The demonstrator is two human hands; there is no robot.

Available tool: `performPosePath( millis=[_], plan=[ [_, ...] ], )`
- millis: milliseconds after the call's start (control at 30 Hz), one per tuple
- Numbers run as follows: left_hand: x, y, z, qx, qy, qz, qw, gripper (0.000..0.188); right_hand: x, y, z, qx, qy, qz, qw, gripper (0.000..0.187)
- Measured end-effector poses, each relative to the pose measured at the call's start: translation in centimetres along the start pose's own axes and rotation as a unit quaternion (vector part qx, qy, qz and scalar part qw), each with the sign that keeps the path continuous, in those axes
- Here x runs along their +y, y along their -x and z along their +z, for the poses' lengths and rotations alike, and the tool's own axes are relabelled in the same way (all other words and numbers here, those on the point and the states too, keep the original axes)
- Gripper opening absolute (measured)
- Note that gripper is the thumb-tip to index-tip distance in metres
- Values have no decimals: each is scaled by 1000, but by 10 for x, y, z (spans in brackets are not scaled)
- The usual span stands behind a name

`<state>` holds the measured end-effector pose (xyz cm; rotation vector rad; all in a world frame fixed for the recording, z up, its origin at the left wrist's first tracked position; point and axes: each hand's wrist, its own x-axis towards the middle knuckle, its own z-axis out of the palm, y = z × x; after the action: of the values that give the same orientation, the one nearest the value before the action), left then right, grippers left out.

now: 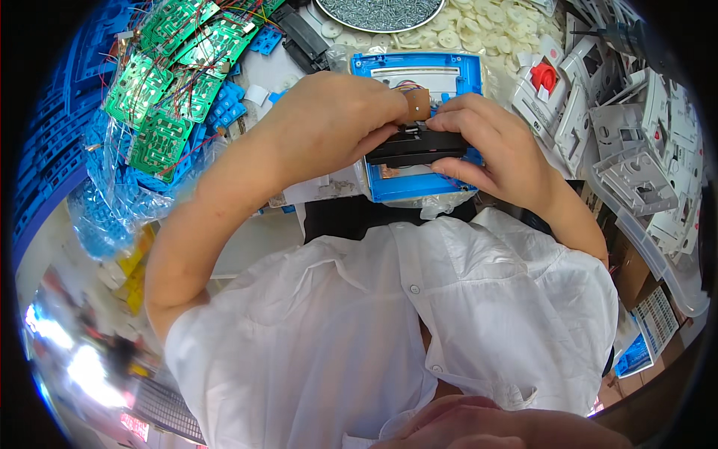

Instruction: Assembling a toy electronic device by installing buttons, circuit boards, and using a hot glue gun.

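A blue plastic casing (465,72) with a white inner panel lies in front of me. Over its near half is a long black plastic part (415,153). My right hand (499,142) grips this part's right end, thumb on the near side and fingers on the far side. The fingers of my left hand (348,112) are pinched together at the part's far edge, beside a small brown circuit board (418,105). What lies between those fingertips is hidden. Thin coloured wires (406,86) run behind the board.
Wired green circuit boards (196,96) are heaped at the far left over blue plastic pieces. A black part (301,39) lies nearby. At the back are a dish of small screws (381,12) and pale round discs (479,28). White housings (636,176) fill the right side.
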<state>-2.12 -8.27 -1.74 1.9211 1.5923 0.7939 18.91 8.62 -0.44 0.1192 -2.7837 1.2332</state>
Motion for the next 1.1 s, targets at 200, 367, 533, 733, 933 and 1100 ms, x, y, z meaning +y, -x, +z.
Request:
performPosePath(
  millis=[200, 367, 533, 733, 933, 1100],
  plan=[
    [7, 12, 0, 42, -75, -26, 996, 15, -3, 1, 1, 0, 18, 13, 1000, 40],
    [15, 5, -9, 57, -3, -63, 996, 11, -9, 0, 7, 12, 41, 31, 999, 41],
    [15, 0, -10, 27, -10, -51, 998, 7, -10, -1, 9, 14, 52, 32, 998, 41],
    [14, -9, -14, 0, -6, -23, 1000, 6, -11, -1, 10, 10, 57, 37, 998, 41],
    [15, -13, -15, -14, -17, -26, 999, 8, -15, -7, 3, -44, 69, 30, 996, 42],
    [20, -15, -13, -37, -48, -56, 997, 8, -11, -17, -6, -103, 67, 8, 992, 42]
  ],
)
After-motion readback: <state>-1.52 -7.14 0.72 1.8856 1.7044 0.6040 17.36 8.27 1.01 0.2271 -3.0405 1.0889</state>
